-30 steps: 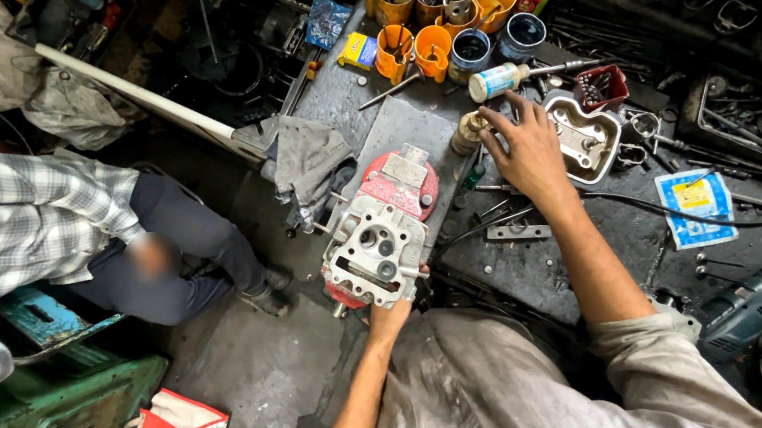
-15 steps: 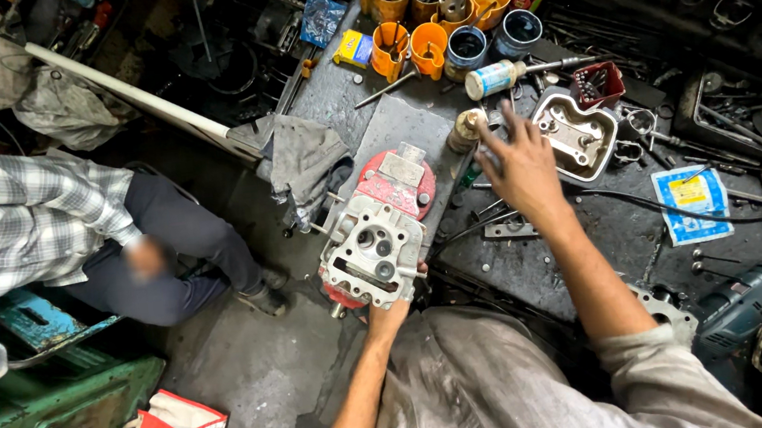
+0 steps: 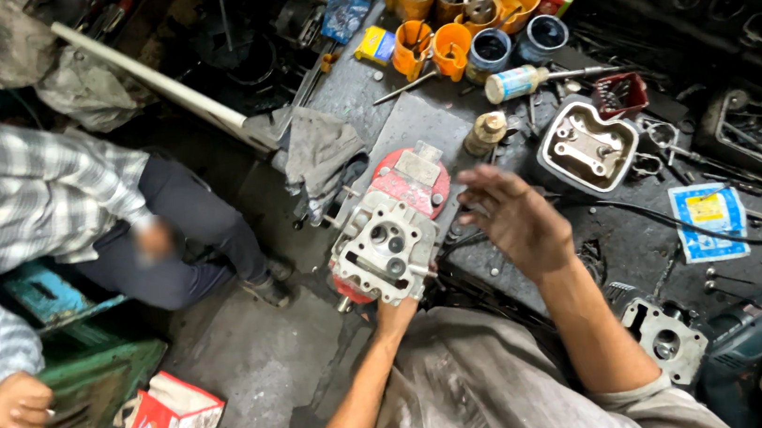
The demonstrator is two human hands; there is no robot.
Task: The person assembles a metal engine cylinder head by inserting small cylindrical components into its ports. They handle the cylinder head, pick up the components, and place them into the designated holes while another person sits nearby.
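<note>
The left hand [image 3: 398, 314] is gripping the near end of the engine cylinder head [image 3: 384, 247], which is resting at the tabletop [image 3: 611, 246] edge. The right hand [image 3: 516, 221] is hovering just right of it, fingers spread, empty. Long axis is running away from the person.

Single head-worn view, steeply down and fairly near over a cluttered workbench [image 3: 447, 122], perhaps slightly tilted.
</note>
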